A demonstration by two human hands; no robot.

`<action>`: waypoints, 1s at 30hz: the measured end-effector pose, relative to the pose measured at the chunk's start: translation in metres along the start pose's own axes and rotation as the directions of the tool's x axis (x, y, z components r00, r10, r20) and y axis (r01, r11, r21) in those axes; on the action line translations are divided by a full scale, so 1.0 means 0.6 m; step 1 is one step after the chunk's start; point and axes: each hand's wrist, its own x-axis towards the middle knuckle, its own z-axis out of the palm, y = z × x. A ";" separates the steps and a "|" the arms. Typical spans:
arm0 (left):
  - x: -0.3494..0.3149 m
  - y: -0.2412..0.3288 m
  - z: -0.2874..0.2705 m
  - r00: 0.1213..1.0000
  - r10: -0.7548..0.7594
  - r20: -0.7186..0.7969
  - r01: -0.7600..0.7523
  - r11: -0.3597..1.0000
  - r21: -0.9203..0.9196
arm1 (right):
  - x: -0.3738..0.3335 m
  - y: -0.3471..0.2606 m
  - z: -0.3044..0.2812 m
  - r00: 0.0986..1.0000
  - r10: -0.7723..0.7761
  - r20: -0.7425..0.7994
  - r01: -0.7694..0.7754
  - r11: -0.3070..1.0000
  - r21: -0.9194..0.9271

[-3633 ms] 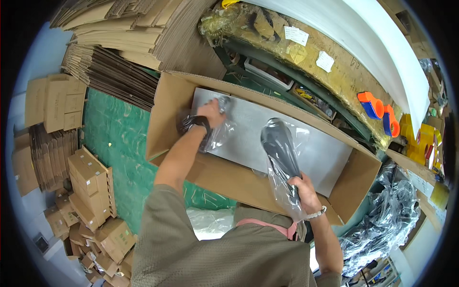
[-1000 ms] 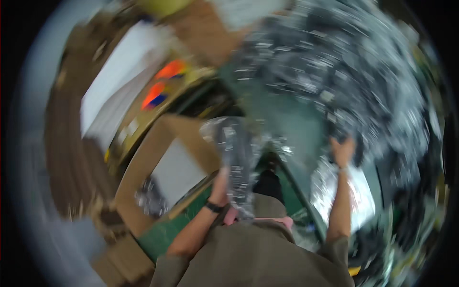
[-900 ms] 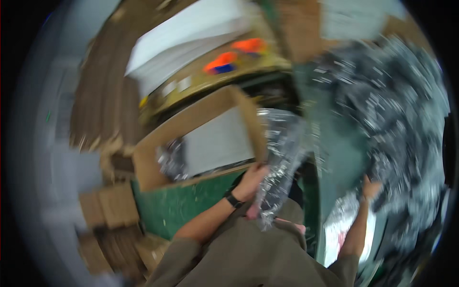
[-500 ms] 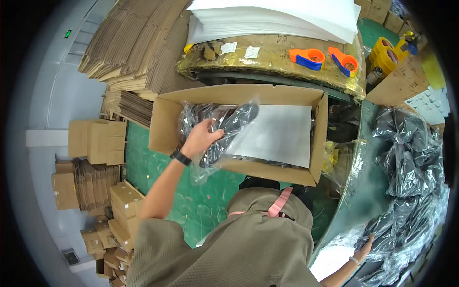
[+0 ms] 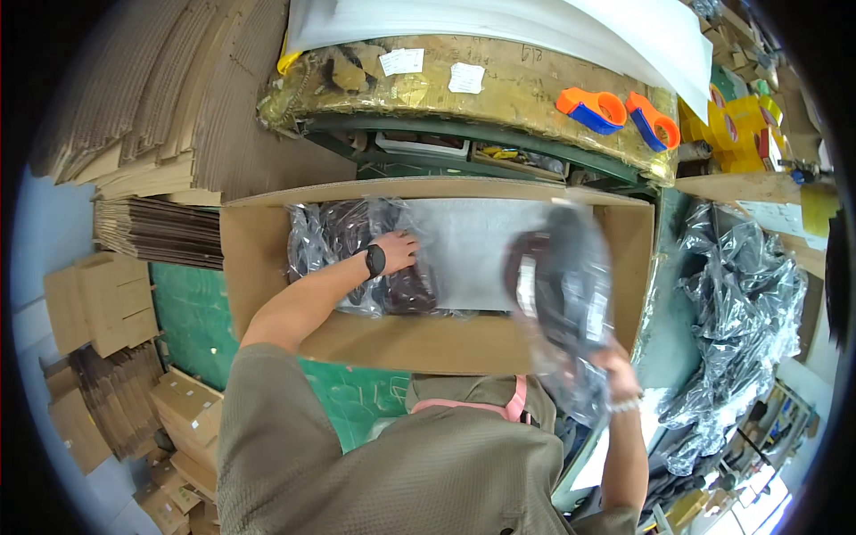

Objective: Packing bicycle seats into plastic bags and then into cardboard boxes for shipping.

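Observation:
An open cardboard box [image 5: 383, 343] stands in front of me. My left hand [image 5: 392, 253] reaches into it, fingers laid out on a dark item in a clear plastic bag [image 5: 412, 290]. Beside that, toward the box's left end, lie other dark bagged pieces [image 5: 334, 223]. A flat silvery-white sheet [image 5: 473, 254] covers the middle of the box. Over the right part, my right hand [image 5: 617, 370] grips the lower end of another dark bagged item [image 5: 571, 276]; this one has white labels and is blurred by motion. What kind of article the bags contain I cannot make out.
More bagged dark items [image 5: 740, 303] are heaped on the bench to the right. Behind the box, a taped-over ledge [image 5: 499, 85] carries white foam sheets [image 5: 499, 22] and two orange-and-blue tape dispensers [image 5: 592, 111]. Flattened cartons [image 5: 169, 98] are stacked at left.
My right hand has come from the bench heap to the box, bringing a bagged item. My left hand has lowered its bagged item into the box's left half and its fingers have loosened.

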 end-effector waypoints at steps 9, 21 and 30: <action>-0.022 0.063 0.005 0.910 -0.399 -0.116 0.342 0.877 -0.338 | 0.368 0.186 0.055 0.866 0.389 0.314 -0.405 0.914 -0.014; -0.008 0.069 0.015 0.914 -0.398 -0.075 0.365 0.891 -0.270 | 0.544 0.308 0.125 0.925 -0.281 -0.257 -0.094 0.485 -0.869; 0.060 0.115 -0.110 0.811 -0.525 -0.258 0.472 0.848 -0.242 | 0.331 0.154 0.108 0.825 -0.519 0.223 0.470 0.411 -0.781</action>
